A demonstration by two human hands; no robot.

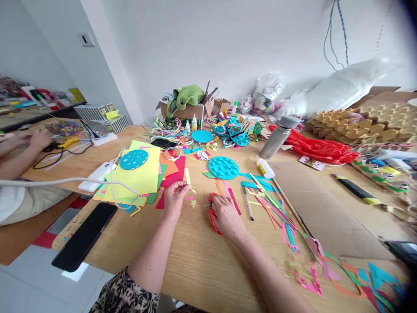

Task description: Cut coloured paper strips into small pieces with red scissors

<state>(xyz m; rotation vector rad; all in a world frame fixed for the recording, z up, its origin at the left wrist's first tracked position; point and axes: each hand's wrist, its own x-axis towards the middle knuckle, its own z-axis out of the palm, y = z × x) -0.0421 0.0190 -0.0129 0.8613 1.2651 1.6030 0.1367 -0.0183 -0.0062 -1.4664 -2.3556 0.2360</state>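
In my left hand [175, 201] a narrow pale-yellow paper strip [187, 176] is pinched between thumb and fingers, just above the table. My right hand [225, 214] wraps around a pair of red-handled scissors [213, 222]; their short blades point left, toward my other hand. Between the hands lie a small light-green paper cutout [193, 203] and pink scraps [190, 198]. Beyond my right hand rests a blue disc [223, 168] with a raised pattern. Red, pink and orange strips [234, 201] lie beside the right hand's fingers.
Coloured paper sheets [137, 180] and a black phone [85, 234] lie left. To the right are a pen [248, 204], a glue bottle [265, 168], cardboard [312, 204], a utility knife [355, 188] and a steel bottle [276, 141]. Another person's hands [37, 139] are far left.
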